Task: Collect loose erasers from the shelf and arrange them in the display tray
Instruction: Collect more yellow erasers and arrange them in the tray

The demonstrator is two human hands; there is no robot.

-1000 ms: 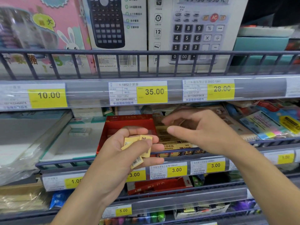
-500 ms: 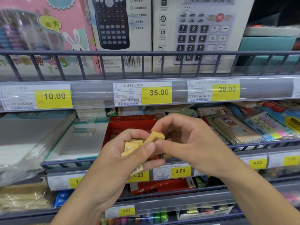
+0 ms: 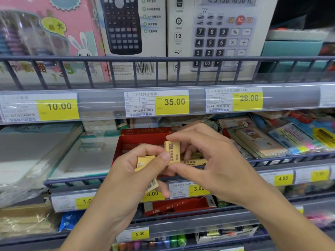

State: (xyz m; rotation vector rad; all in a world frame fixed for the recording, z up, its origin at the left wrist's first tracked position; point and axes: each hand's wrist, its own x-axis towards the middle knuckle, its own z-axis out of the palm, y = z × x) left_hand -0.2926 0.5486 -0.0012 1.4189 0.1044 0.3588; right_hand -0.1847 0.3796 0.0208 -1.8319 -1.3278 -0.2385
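Pinching a yellow eraser (image 3: 172, 152) marked 2B, the right hand (image 3: 213, 160) is holding it upright against the left hand (image 3: 130, 171), which is cupping several more erasers (image 3: 144, 162). Just behind them the red tray (image 3: 143, 136) is sitting on the shelf (image 3: 76, 182), looking mostly unfilled. I'd say collecting is under way; arranging is still ahead.

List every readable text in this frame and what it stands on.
"2B": eraser pinched by right hand, touched by left hand.
"35.00", "6911266918821": middle price tag.
"28.00", "EC-1841": right price tag.
"10.00": left price tag.
"AC": calculator box.
Lower tags' small print: blurred.
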